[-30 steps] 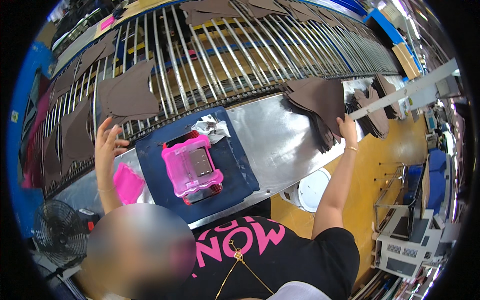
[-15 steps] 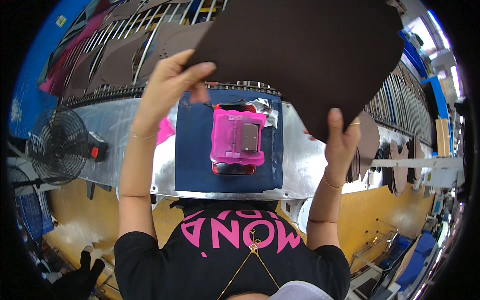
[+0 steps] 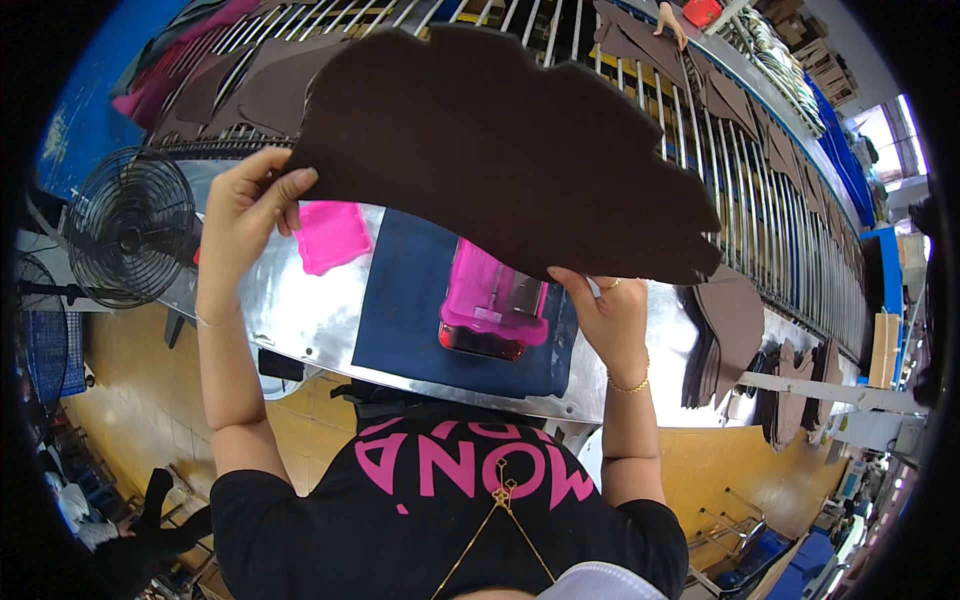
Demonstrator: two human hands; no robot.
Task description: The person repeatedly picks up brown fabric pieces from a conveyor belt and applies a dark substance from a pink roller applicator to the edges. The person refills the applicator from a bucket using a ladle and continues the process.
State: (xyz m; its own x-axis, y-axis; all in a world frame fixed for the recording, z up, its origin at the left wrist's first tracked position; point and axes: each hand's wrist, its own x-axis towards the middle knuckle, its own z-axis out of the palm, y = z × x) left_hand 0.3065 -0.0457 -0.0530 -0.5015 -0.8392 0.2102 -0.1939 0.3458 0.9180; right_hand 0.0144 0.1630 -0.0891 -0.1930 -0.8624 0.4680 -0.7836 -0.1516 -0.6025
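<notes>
A large dark brown sheet piece [image 3: 500,150] with a wavy far edge is held up over the work table. My left hand [image 3: 248,215] pinches its left corner between thumb and fingers. Along its near edge, right of the middle, my right hand [image 3: 610,318] grips it with the thumb on top. Below the sheet, a pink frame-like holder [image 3: 475,285] with a metal plate sits over a black and red base [image 3: 480,342] on a dark blue mat [image 3: 400,320]. The sheet hides their far parts. A pink tray-like piece [image 3: 335,236] lies near my left hand.
A black fan [image 3: 130,230] stands at the left on the metal table [image 3: 300,320]. Beyond runs a rail conveyor [image 3: 760,220] carrying brown pieces [image 3: 260,85]. Stacked brown pieces [image 3: 725,330] hang over the table's right end. Another person's hand [image 3: 672,22] shows at the far side.
The brown sheet has turned and come lower and leftward, now partly covering the pink holder. Both hands moved left with it, the right one also lower. The view has shifted slightly.
</notes>
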